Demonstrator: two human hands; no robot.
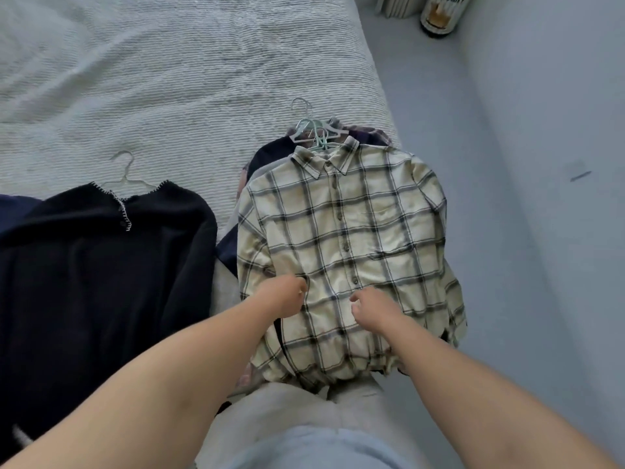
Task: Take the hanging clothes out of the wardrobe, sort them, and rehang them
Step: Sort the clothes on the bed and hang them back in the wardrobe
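Nearest the camera, both forearms reach out over the bed's edge. The left hand (287,296) rests on the lower left front of a cream plaid shirt (348,252), its fingers curled under so that I cannot tell whether they pinch the cloth. The right hand (370,306) hovers or rests beside the button placket, fingers loosely curled; whether it grips anything is also unclear. The plaid shirt lies face up on top of a stack of other garments (267,157), dark and purplish edges showing beneath it, with a cluster of pale green hangers (316,130) at the collar. To the left, apart from the stack, lies a black knit top (101,258) on a wire hanger (126,174). All rest on the bed (169,79) with its white textured cover. Beyond, on the floor, stands a dark bottle (443,15).
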